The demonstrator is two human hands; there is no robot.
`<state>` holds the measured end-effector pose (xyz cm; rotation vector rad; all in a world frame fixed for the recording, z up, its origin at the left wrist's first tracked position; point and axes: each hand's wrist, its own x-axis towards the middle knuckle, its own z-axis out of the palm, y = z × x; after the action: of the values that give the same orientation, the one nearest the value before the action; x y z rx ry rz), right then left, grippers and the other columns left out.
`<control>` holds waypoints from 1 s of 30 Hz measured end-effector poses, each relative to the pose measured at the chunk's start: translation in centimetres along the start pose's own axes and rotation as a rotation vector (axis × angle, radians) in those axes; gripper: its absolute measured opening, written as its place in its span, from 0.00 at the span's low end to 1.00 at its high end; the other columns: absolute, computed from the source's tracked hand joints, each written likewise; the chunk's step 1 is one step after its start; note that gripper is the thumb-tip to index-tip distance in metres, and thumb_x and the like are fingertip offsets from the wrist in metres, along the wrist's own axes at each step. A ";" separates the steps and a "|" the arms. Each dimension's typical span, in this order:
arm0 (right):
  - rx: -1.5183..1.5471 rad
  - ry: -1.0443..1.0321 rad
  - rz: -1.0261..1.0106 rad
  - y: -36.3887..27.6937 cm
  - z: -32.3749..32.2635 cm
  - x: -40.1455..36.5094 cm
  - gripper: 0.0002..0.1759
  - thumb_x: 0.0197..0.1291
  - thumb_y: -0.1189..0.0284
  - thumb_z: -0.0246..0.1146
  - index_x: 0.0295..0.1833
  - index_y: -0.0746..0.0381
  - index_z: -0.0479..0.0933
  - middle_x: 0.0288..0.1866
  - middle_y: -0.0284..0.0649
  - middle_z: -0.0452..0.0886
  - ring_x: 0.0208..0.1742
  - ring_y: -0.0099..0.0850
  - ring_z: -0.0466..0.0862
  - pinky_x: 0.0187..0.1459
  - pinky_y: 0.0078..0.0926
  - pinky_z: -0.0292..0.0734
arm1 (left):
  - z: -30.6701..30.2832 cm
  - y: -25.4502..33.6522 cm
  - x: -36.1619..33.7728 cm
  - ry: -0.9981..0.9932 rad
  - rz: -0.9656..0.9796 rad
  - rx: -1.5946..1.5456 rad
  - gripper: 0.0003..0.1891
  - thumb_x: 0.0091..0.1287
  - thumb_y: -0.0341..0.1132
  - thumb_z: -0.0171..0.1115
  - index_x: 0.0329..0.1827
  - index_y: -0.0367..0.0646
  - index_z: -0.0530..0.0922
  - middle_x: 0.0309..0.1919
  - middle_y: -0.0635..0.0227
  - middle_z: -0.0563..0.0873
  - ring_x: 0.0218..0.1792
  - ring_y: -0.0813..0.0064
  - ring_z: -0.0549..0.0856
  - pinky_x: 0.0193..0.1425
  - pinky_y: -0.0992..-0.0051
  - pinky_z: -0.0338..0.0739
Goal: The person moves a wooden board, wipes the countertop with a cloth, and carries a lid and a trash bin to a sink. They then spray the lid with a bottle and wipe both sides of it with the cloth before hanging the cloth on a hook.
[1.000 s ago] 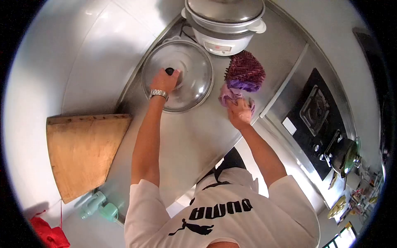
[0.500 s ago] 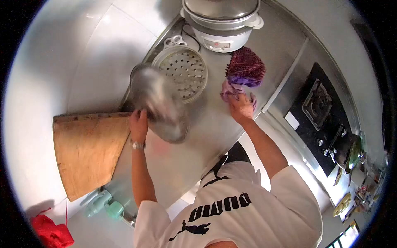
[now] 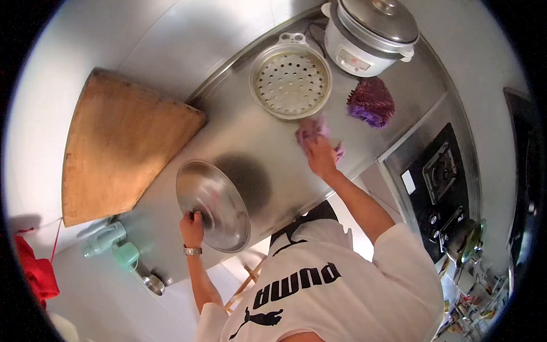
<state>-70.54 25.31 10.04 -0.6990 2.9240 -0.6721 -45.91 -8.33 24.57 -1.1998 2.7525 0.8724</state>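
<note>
My left hand grips the dark knob of a round metal pot lid. The lid is tilted above the near part of the steel counter, with a dark shadow beside it. My right hand is closed on a crumpled pinkish-purple cloth, pressed on or just above the counter; motion slightly blurs it. Just beyond the cloth sits a round metal pan holding a perforated steamer plate. Right of it lies a maroon and purple shaggy cleaning mitt.
A white electric cooker with a metal lid stands at the back. A wooden cutting board leans at the left wall. Near it are a mint-green cup and a metal ladle. A black gas stove is at right.
The lid has moved away from the steamer plate toward my body, held by my left hand. My right hand and the cloth have shifted left, away from the mitt. The camera view has turned.
</note>
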 end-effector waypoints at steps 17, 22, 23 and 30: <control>-0.185 -0.159 -0.339 -9.8 5.0 -2.7 0.29 0.57 0.63 0.57 0.62 0.66 0.67 0.65 0.57 0.62 0.67 0.53 0.61 0.65 0.53 0.54 | -0.4 -11.6 -7.6 0.117 -0.168 -0.001 0.13 0.60 0.37 0.57 0.30 0.32 0.77 0.21 0.52 0.80 0.23 0.57 0.78 0.29 0.61 0.70; -0.181 -0.051 -0.296 -13.3 7.7 7.0 0.29 0.59 0.63 0.53 0.64 0.68 0.64 0.69 0.57 0.58 0.71 0.51 0.57 0.67 0.52 0.51 | -1.5 -10.9 -8.9 0.093 -0.309 -0.010 0.14 0.58 0.39 0.56 0.29 0.32 0.75 0.23 0.46 0.80 0.27 0.45 0.80 0.31 0.56 0.71; -0.200 0.007 -0.285 -14.1 8.4 9.6 0.29 0.60 0.62 0.53 0.63 0.68 0.64 0.69 0.56 0.59 0.71 0.50 0.57 0.67 0.51 0.52 | -1.3 -11.4 -9.2 0.094 -0.311 -0.010 0.14 0.58 0.39 0.56 0.29 0.32 0.75 0.23 0.46 0.80 0.27 0.45 0.80 0.31 0.56 0.71; -0.177 0.003 -0.093 -17.5 10.2 24.4 0.29 0.60 0.60 0.54 0.63 0.64 0.65 0.68 0.53 0.62 0.70 0.49 0.59 0.65 0.51 0.57 | -1.5 -12.1 -11.7 0.160 -0.366 -0.155 0.13 0.58 0.38 0.59 0.28 0.33 0.74 0.20 0.54 0.79 0.21 0.59 0.77 0.29 0.63 0.72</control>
<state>-83.53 -3.63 9.32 -0.8551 2.9960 -0.4239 -29.09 -7.87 22.63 -1.7986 2.4838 0.9960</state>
